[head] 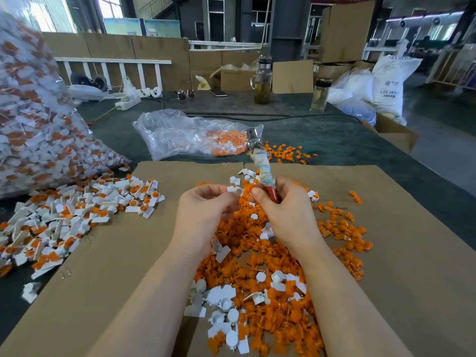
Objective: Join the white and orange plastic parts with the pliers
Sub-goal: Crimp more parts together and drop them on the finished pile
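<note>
Left hand (pixel 206 207) pinches a white part (pixel 233 188) at centre; right hand (pixel 280 204) grips the pliers (pixel 260 163), head toward 12 o'clock. Parts look light, stiff, small: hold by edges.

So both hands sit mid-table over the loose parts pile (pixel 270 266), which lies on the cardboard sheet (pixel 116 253). The left hand (pixel 203 210) is just beside the right hand (pixel 280 210), and the pliers (pixel 260 163) stick up and away from the right one. Joined pieces (pixel 77 210) are heaped off to the left, with a big full bag (pixel 33 119) behind them (far left edge). Another bag (pixel 190 135) lies behind the cardboard, and two bottles (pixel 262 78) stand further back.
</note>
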Action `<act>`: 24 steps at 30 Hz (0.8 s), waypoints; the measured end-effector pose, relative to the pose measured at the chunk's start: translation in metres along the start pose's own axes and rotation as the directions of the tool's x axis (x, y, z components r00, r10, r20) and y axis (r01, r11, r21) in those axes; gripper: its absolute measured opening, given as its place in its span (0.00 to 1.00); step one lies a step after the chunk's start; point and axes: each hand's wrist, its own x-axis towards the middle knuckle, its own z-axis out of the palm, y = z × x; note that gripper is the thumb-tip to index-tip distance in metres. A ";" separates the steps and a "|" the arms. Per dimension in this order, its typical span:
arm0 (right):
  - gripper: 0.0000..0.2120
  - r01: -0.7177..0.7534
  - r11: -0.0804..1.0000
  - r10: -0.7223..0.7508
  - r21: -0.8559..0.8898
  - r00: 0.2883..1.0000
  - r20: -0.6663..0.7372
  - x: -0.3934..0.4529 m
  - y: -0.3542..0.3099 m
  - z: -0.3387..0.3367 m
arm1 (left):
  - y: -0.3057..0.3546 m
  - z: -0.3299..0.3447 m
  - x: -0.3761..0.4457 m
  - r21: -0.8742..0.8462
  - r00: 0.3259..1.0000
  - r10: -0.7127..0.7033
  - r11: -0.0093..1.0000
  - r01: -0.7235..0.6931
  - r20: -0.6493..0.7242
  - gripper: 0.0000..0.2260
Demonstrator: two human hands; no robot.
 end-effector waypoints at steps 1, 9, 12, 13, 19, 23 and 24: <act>0.06 0.014 1.000 -0.014 -0.001 1.000 -0.007 0.000 -0.001 0.000 | 0.000 0.001 -0.001 -0.029 1.000 -0.023 0.999 0.024 0.018 0.03; 0.09 0.055 0.996 -0.060 -0.073 0.995 -0.074 -0.002 -0.001 0.003 | 0.004 0.007 -0.006 -0.188 0.992 -0.092 0.976 0.107 0.086 0.02; 0.09 0.053 0.991 -0.067 -0.120 0.991 -0.114 -0.002 0.001 0.004 | 0.003 0.009 -0.007 -0.198 0.995 -0.044 0.978 0.060 0.084 0.02; 0.11 0.049 0.990 -0.066 -0.134 0.990 -0.123 -0.002 0.001 0.004 | 0.003 0.010 -0.008 -0.192 0.997 -0.020 0.981 0.034 0.076 0.02; 0.10 0.049 0.985 -0.076 -0.163 0.984 -0.164 -0.002 0.001 0.005 | 0.002 0.012 -0.011 -0.132 0.993 0.106 0.986 -0.098 0.055 0.01; 0.09 0.052 0.983 -0.082 -0.175 0.982 -0.168 -0.003 0.000 0.005 | 0.003 0.014 -0.013 -0.126 0.989 0.139 0.983 -0.131 0.054 0.02; 0.09 0.052 0.984 -0.081 -0.170 0.982 -0.169 -0.003 0.000 0.005 | 0.003 0.014 -0.013 -0.126 0.988 0.145 0.982 -0.138 0.053 0.02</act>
